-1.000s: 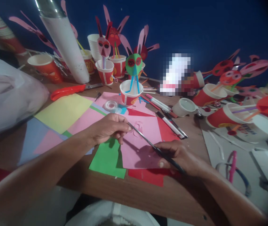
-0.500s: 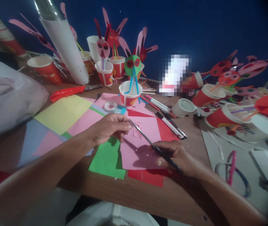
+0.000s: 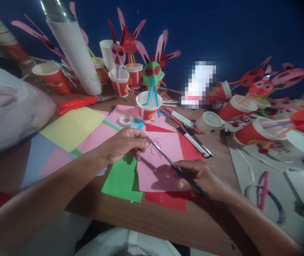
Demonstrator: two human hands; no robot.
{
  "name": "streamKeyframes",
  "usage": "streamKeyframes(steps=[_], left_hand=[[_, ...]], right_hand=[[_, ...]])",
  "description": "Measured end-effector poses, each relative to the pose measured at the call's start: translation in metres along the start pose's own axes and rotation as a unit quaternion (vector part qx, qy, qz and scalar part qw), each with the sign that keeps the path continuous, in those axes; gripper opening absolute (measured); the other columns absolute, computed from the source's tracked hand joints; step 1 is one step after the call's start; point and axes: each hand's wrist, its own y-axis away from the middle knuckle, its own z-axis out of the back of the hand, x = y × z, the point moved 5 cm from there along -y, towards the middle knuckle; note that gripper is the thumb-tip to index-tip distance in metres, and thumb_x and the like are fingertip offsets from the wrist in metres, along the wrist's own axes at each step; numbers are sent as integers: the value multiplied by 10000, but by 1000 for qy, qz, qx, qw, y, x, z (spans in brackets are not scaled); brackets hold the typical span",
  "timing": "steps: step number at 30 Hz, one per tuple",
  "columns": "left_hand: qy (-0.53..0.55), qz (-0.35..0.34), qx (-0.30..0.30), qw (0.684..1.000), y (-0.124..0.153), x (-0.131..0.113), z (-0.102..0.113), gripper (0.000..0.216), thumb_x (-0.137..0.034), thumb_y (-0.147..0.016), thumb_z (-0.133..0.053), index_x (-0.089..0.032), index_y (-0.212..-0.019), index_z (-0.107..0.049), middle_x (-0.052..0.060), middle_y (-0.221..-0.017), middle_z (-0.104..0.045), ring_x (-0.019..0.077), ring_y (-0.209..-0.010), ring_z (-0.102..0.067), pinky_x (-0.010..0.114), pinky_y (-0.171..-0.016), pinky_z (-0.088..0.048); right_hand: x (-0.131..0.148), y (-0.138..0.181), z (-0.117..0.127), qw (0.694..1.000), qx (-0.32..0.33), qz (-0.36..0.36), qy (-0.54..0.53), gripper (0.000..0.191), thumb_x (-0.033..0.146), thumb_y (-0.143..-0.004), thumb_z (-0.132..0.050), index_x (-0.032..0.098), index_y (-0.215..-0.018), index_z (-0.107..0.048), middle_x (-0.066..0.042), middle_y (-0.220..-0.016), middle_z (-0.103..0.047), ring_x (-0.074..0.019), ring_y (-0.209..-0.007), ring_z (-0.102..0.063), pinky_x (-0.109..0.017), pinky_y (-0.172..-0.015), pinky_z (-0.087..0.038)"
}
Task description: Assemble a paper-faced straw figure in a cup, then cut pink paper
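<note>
We list: scissors point(image 3: 165, 156), clamped in right hand point(image 3: 198, 174); left hand point(image 3: 126, 144), fingertips together by the tip, contents indiscernible; step, apparently fine cutting, calling for steadiness.

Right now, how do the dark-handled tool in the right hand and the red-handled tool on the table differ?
Handle: the dark-handled tool is black there; the red-handled tool is bright red.
Pose: the first is held by the right hand over the pink sheet; the second lies by the yellow sheet.
Direction: the first's metal end points left, the second's right.
Both have slim metal ends.
</note>
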Motion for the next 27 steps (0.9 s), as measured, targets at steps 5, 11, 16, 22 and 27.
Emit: streamKeyframes(steps=[5,11,16,22,27], left_hand=[[2,3,2,1000,-1,0,0,91,-133,-703,-607,-134,-623,-564,-28,-505,-558,61,-412,-532,153,-416,-463],[2,4,10,1000,-1,1,0,87,-131,-700,-608,-134,-624,-565,-29,-503,-563,62,-412,-540,154,-419,-466],[3,6,13,1000,-1,1,0,80,-137,-684,-618,-132,-623,-568,-30,-497,-557,63,-413,-536,152,-412,-463],[1,9,11,1000,-1,1,1,80,-130,-672,-617,-131,-612,-563,-28,-493,-559,65,-401,-533,161,-412,-473],[2,9,15,1000,-1,0,1,90,-121,-668,-616,-133,-604,-554,-32,-493,-565,60,-400,-535,154,-413,-473]], right_hand=[[2,0,0,1000,-2,2,2,402,468,-694,-723,124,-896,-680,13,-664,-528,-85,-524,-392,-207,-481,-340],[2,1,-1,1000,2,1,-5,384,442,-707,-720,118,-909,-674,6,-656,-528,-76,-501,-383,-197,-441,-322],[1,0,-1,1000,6,-9,-4,388,451,-707,-719,118,-901,-675,4,-659,-539,-68,-479,-376,-189,-418,-313],[0,1,-1,1000,6,-5,3,398,452,-706,-720,122,-926,-680,0,-661,-549,-68,-476,-372,-183,-403,-311],[2,1,-2,1000,7,-6,1,392,462,-703,-717,117,-888,-683,3,-646,-547,-67,-467,-381,-183,-402,-315]])
